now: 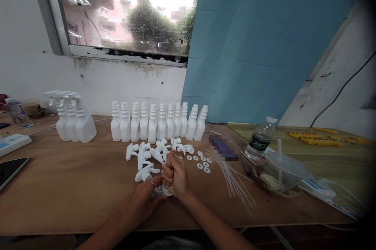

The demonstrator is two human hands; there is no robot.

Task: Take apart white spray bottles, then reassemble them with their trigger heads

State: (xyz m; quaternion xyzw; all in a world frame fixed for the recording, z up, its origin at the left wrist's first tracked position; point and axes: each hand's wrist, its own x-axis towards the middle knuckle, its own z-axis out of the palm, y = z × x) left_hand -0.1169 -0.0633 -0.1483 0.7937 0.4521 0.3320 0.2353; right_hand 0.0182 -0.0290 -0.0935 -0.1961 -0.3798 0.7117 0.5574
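Near the table's front edge, my left hand [146, 199] is curled around a white plastic piece [158, 190], most of it hidden by the fingers. My right hand [176, 175] is a fist just above and beside it, closed on something I cannot make out. White spray heads [143, 155] lie in a loose pile beyond both hands. To the right of the pile are several small white rings [203, 159] and a fan of thin white tubes [232, 179]. Several open white bottles [152, 125] stand upright in a row behind the pile.
Three bottles with spray heads [76, 119] stand at the back left. A phone [11, 171] and a power strip [13, 144] lie far left. On the right are a water bottle [260, 140], a plastic bowl [286, 171] with a straw and another power strip [319, 190].
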